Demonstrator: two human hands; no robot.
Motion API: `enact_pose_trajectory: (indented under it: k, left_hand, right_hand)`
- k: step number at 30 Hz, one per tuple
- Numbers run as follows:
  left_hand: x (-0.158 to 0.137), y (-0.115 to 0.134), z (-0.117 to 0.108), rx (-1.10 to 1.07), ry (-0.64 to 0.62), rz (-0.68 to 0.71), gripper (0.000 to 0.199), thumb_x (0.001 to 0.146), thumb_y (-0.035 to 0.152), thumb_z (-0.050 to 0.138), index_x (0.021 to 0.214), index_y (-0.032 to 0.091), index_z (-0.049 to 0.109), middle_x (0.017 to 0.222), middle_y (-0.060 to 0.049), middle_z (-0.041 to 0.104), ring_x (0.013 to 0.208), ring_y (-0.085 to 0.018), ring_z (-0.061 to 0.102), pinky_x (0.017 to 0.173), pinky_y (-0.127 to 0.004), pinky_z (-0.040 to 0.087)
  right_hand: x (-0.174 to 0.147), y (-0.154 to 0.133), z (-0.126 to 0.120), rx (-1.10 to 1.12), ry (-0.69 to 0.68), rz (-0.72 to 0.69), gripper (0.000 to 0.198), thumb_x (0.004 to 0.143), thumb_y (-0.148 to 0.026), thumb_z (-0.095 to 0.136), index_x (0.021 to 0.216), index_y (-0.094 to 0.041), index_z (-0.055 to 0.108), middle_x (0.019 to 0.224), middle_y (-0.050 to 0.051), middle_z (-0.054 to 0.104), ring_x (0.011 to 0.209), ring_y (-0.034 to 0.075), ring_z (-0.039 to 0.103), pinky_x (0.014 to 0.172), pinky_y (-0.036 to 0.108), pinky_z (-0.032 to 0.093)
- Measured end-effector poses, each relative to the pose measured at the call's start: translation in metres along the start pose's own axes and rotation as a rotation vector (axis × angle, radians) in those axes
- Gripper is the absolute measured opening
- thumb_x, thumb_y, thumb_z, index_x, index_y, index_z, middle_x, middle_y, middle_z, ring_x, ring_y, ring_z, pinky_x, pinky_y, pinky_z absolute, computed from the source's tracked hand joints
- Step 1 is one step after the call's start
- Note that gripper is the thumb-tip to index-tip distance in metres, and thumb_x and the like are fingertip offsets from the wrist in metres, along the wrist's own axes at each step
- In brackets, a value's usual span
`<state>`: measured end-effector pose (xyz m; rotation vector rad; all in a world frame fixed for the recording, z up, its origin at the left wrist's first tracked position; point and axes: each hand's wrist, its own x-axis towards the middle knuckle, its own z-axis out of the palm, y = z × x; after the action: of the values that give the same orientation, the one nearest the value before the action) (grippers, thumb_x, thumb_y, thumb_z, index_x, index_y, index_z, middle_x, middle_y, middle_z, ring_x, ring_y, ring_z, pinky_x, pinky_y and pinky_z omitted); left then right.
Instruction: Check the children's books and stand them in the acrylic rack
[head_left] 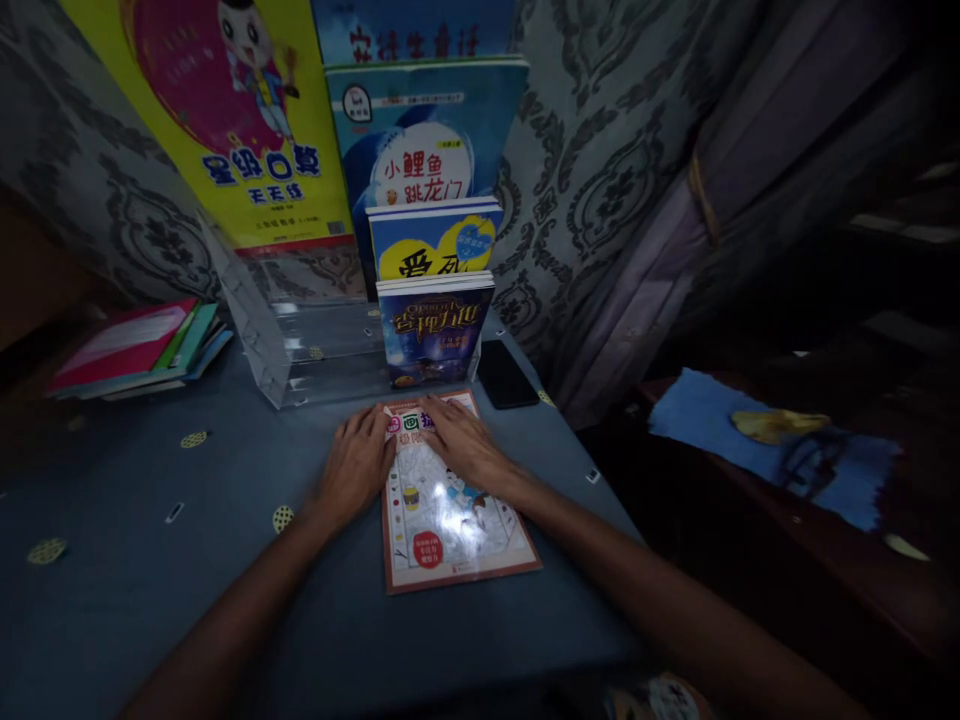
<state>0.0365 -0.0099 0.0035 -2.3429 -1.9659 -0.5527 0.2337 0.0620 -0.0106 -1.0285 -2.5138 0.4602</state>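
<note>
A thin picture book (450,520) with a brown border lies flat on the blue-grey table (150,560). My left hand (358,465) rests palm down on its upper left edge, partly on the table. On the book's upper right part my right hand (466,442) lies flat, fingers spread. Neither hand grips anything. Just behind them a clear acrylic stepped rack (285,345) holds upright books: a dark blue one (435,330) in front, a yellow and blue one (433,240) behind it, and a larger blue one (427,130) at the back.
A black phone (506,375) lies right of the rack. A stack of books (139,350) sits at the far left. A big yellow book (225,110) leans on the patterned curtain. The table's right edge drops to a dark bench with a blue cloth (772,440).
</note>
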Motion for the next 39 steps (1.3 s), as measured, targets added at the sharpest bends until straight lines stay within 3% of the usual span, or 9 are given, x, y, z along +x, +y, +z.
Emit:
enact_pose_trajectory:
  k: [8, 16, 22, 28, 39]
  left_hand:
    - [-0.001, -0.003, 0.002, -0.044, -0.019, -0.008, 0.036, 0.102, 0.028, 0.04, 0.134, 0.016, 0.052, 0.137, -0.017, 0.064, 0.134, -0.034, 0.051, 0.107, -0.054, 0.044]
    - [0.0, -0.005, -0.003, -0.035, -0.038, -0.007, 0.037, 0.102, 0.03, 0.04, 0.134, 0.016, 0.053, 0.139, -0.016, 0.063, 0.136, -0.034, 0.049, 0.108, -0.053, 0.043]
    - [0.002, -0.017, -0.004, -0.029, -0.014, -0.03, 0.039, 0.102, 0.034, 0.039, 0.131, 0.015, 0.057, 0.126, -0.017, 0.07, 0.13, -0.034, 0.053, 0.108, -0.054, 0.043]
    - [0.005, -0.023, -0.004, -0.052, 0.031, 0.075, 0.038, 0.104, 0.036, 0.036, 0.124, 0.015, 0.061, 0.133, -0.016, 0.065, 0.126, -0.031, 0.055, 0.11, -0.051, 0.043]
    - [0.02, -0.015, -0.013, 0.02, -0.034, 0.19, 0.036, 0.098, 0.028, 0.036, 0.119, 0.014, 0.063, 0.125, -0.018, 0.067, 0.12, -0.033, 0.06, 0.107, -0.055, 0.046]
  right_hand:
    - [-0.017, 0.024, -0.008, 0.019, 0.125, 0.071, 0.049, 0.102, -0.03, 0.041, 0.147, -0.012, 0.051, 0.15, 0.02, 0.055, 0.145, 0.031, 0.046, 0.121, 0.058, 0.035]
    - [-0.015, 0.02, -0.003, 0.057, 0.134, 0.048, 0.048, 0.103, -0.028, 0.036, 0.146, -0.012, 0.049, 0.149, 0.02, 0.055, 0.146, 0.03, 0.045, 0.123, 0.055, 0.031]
    - [-0.012, 0.013, 0.002, 0.035, 0.105, 0.051, 0.049, 0.103, -0.028, 0.034, 0.147, -0.011, 0.048, 0.153, 0.019, 0.052, 0.146, 0.029, 0.042, 0.123, 0.053, 0.03]
    - [-0.007, 0.026, -0.009, 0.06, 0.158, 0.093, 0.045, 0.1, -0.018, 0.039, 0.142, -0.013, 0.053, 0.139, 0.015, 0.063, 0.13, 0.028, 0.054, 0.111, 0.049, 0.042]
    - [-0.002, 0.039, -0.019, 0.14, 0.144, 0.088, 0.043, 0.098, -0.009, 0.038, 0.139, -0.012, 0.053, 0.137, 0.012, 0.064, 0.127, 0.023, 0.057, 0.11, 0.039, 0.042]
